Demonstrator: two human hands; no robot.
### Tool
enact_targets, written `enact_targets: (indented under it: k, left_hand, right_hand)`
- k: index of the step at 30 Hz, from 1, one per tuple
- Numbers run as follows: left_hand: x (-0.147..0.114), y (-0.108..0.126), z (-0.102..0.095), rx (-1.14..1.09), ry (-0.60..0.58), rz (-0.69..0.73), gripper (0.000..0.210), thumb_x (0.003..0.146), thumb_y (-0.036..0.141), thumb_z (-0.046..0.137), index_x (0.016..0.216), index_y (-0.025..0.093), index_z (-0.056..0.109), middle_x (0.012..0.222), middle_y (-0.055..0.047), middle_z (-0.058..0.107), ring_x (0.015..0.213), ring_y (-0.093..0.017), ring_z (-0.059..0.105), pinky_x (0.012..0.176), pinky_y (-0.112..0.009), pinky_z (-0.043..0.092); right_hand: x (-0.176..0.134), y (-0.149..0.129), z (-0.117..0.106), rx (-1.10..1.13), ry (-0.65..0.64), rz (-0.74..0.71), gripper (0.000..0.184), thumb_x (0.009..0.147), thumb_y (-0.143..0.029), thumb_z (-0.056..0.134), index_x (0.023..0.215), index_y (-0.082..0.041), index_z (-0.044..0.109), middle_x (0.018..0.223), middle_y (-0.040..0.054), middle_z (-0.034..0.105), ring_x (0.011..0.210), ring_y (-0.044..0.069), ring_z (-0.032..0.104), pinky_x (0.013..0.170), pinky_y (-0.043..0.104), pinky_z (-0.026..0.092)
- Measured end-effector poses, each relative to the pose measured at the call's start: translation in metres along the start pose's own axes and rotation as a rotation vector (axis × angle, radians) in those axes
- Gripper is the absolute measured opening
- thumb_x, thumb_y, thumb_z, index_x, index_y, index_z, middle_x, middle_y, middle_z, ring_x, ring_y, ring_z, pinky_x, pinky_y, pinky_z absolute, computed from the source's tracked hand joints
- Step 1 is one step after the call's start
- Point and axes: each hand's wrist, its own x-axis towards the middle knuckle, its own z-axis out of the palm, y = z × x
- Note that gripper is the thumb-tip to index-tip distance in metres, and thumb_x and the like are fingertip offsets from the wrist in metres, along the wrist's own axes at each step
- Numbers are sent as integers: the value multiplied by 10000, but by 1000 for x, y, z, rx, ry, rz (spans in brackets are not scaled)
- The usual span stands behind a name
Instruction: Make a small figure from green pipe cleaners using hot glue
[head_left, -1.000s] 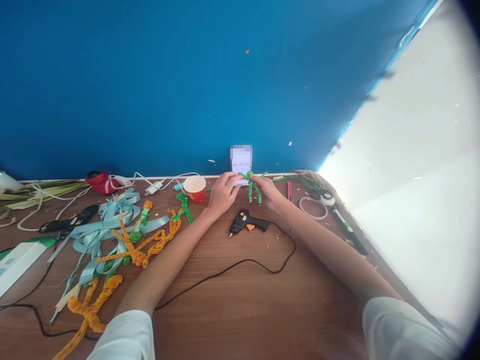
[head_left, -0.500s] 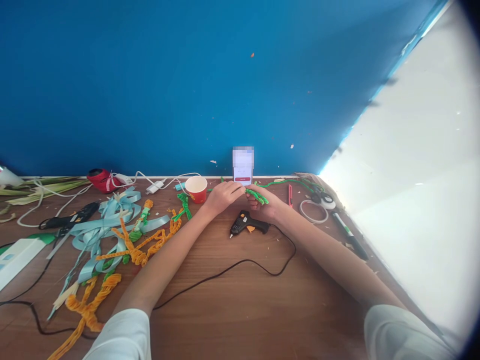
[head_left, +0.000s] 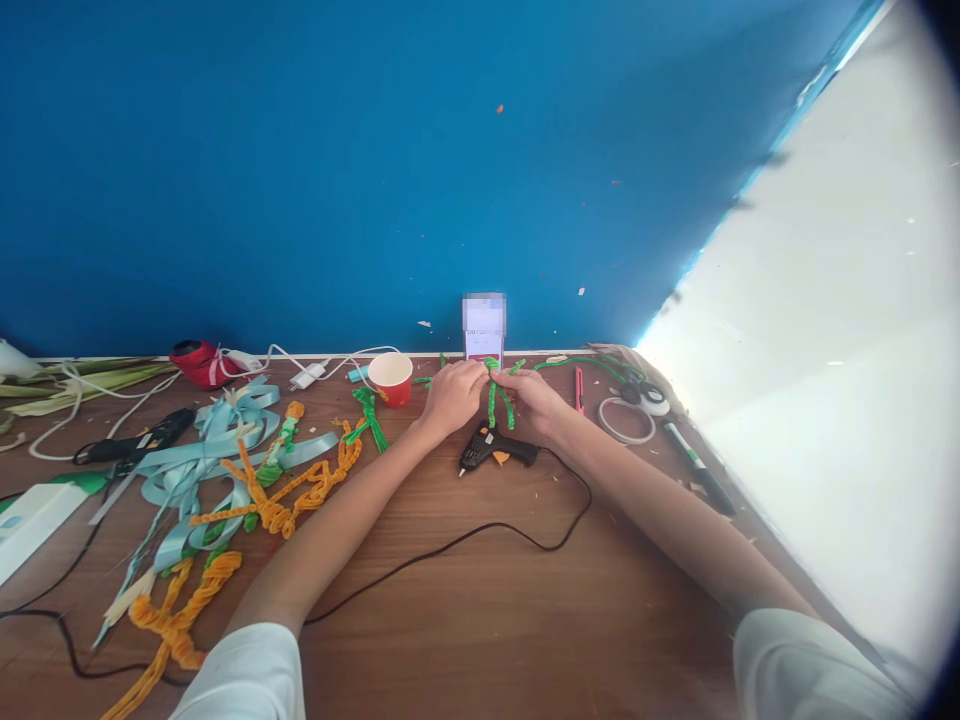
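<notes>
Between my two hands is a twisted green yarn figure [head_left: 493, 405], its strands dangling downward over the table. My left hand [head_left: 454, 396] pinches it from the left, near its knotted top. From the other side my right hand [head_left: 531, 397] grips it between thumb and fingers. Just below them a black glue gun [head_left: 495, 449] lies on its side, nozzle pointing left. Behind my hands a phone [head_left: 484, 325] leans upright against the blue wall, its lower edge partly hidden by the yarn.
Left of my hands stand a red paper cup [head_left: 391, 380] and a green yarn bundle [head_left: 367, 420]. Light-blue ribbon [head_left: 202, 450] and orange yarn figures [head_left: 176, 625] spread over the left side. A red cutter [head_left: 578, 390] and a marker [head_left: 688, 447] lie at right. The glue gun's cord [head_left: 450, 540] crosses the table.
The green yarn figure has turned so its strands now hang down between my hands; before, they pointed right over my right hand. My left hand has shifted slightly.
</notes>
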Motion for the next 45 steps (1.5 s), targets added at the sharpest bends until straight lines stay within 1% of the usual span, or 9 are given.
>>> enact_targets:
  k: [4, 10, 14, 16, 22, 28, 32, 40, 45]
  left_hand:
    - [6, 7, -1, -358, -62, -224, 251, 927, 282, 450, 710, 190, 536, 698, -8, 584, 669, -153, 504, 622, -285, 349]
    - [16, 7, -7, -1017, -184, -586, 124, 792, 237, 565, 691, 165, 562, 592, 12, 484, 560, -106, 441, 535, -243, 352]
    - [18, 9, -15, -1163, -281, -721, 95, 747, 241, 602, 734, 148, 591, 651, -6, 525, 554, -85, 443, 511, -216, 339]
    - [19, 11, -21, -1120, -270, -640, 146, 786, 294, 595, 778, 149, 603, 711, -25, 570, 604, -101, 489, 543, -221, 383]
    - [22, 12, -44, -476, 32, -233, 288, 930, 406, 480, 831, 177, 625, 807, -29, 655, 728, -149, 546, 631, -248, 392]
    - [19, 1, -43, -92, 23, -16, 261, 942, 390, 500, 927, 227, 702, 927, -41, 727, 849, -190, 632, 682, -268, 380]
    - [14, -5, -33, -24, -57, 35, 263, 930, 421, 523, 981, 258, 723, 980, -46, 753, 846, -205, 678, 687, -276, 401]
    - [13, -9, -30, -78, -139, 73, 254, 935, 386, 515, 1102, 285, 678, 1110, -41, 729, 927, -216, 684, 759, -285, 451]
    - [14, 0, -33, -127, -156, -52, 320, 954, 436, 450, 888, 214, 671, 831, -47, 737, 737, -184, 668, 652, -259, 426]
  right_hand:
    - [-5, -5, -3, -75, 76, -74, 363, 670, -518, 770, 647, -183, 632, 540, -24, 500, 500, 105, 374, 496, 275, 272]
    - [-9, -20, -14, -746, 41, -622, 257, 917, -383, 537, 862, -212, 721, 819, 67, 675, 735, 202, 556, 679, 334, 401]
    - [-12, -25, -31, -1150, -162, -836, 303, 964, -271, 429, 1087, -222, 701, 860, 108, 666, 838, 234, 558, 740, 362, 408]
    - [-13, -23, -35, -1170, -166, -851, 336, 977, -264, 394, 1168, -238, 670, 896, 112, 667, 846, 230, 565, 756, 362, 417]
    - [-5, -20, -27, -644, 149, -576, 332, 909, -429, 527, 1157, -224, 611, 970, 90, 675, 820, 213, 596, 728, 335, 450]
    - [-1, -34, -25, 101, -347, 80, 541, 869, -664, 446, 969, -180, 667, 909, 94, 689, 764, 194, 626, 609, 281, 453]
    - [-5, -31, -24, 120, -278, 19, 287, 783, -459, 709, 894, -195, 688, 833, 24, 658, 682, 123, 555, 582, 230, 397]
    - [-4, -28, -21, 76, -274, -26, 251, 746, -393, 748, 873, -184, 690, 804, 8, 634, 635, 101, 488, 573, 237, 362]
    - [-6, -29, -21, 52, -248, -43, 235, 757, -394, 736, 801, -175, 662, 724, 0, 600, 630, 107, 497, 554, 235, 342]
